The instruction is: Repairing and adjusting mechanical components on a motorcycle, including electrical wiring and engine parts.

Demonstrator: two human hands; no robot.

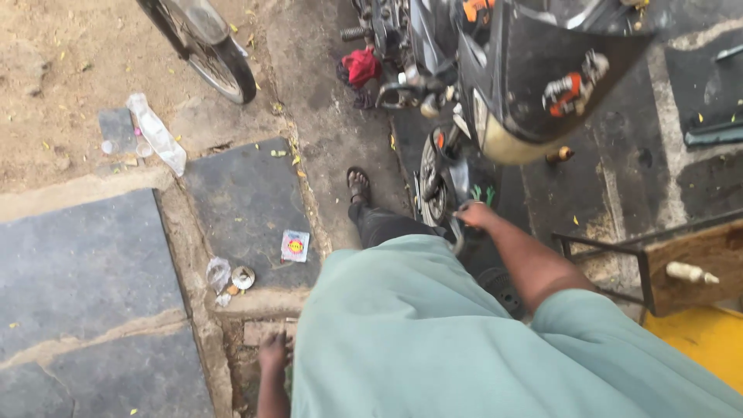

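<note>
While the person stands over the paved ground, the right hand (474, 214) reaches down and forward to the rear wheel (433, 182) of the parked motorcycle (495, 70), fingers curled near the tyre; whether it grips anything I cannot tell, since the hand is small and partly turned away. The left hand (272, 352) hangs low at the near edge beside the green shirt (402, 333), seemingly holding nothing, though its fingers are mostly hidden.

The motorcycle sits just right of centre, its long axis running from near to far, tail end toward the person. The wheel stands upright, edge-on to us.

As I judge it, the risk is balance: leaning on one sandalled foot (358, 186) at the slab edge, a slip could pitch the person onto the machine, or fingers could catch in the spokes or chain if the wheel turns.
</note>
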